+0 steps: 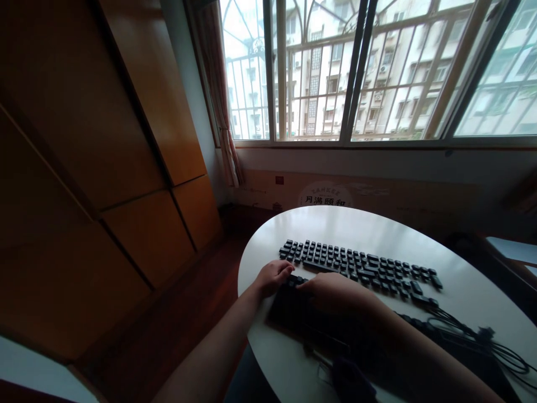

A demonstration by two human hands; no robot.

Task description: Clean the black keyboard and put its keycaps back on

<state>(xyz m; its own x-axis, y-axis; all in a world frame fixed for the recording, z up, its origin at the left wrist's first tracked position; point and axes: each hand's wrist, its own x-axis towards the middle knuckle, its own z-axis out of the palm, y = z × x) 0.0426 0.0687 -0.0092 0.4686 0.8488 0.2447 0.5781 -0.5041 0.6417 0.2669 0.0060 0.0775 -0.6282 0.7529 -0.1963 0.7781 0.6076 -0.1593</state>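
Note:
A black keyboard [289, 313] lies on the white table with bare switch area towards me and a few keycaps [296, 281] on its far left edge. My left hand [272, 276] is closed at the far left corner of the keyboard, thumb and fingers around its edge. Beside it my right hand [329, 288] has its fingers curled down onto the keycaps; its fingertips are partly hidden, and so is anything pinched there. Just beyond the hands, several loose black keycaps [342, 258] stand in rows on the table. My right forearm covers much of the keyboard.
Loops of black cable [503, 350] lie on the right end of the keyboard and table. Near the front edge is a dark-handled tool [350, 380] with thin wire. The rounded white table [327, 221] stands before a window. Wooden cabinets [138, 240] rise at left.

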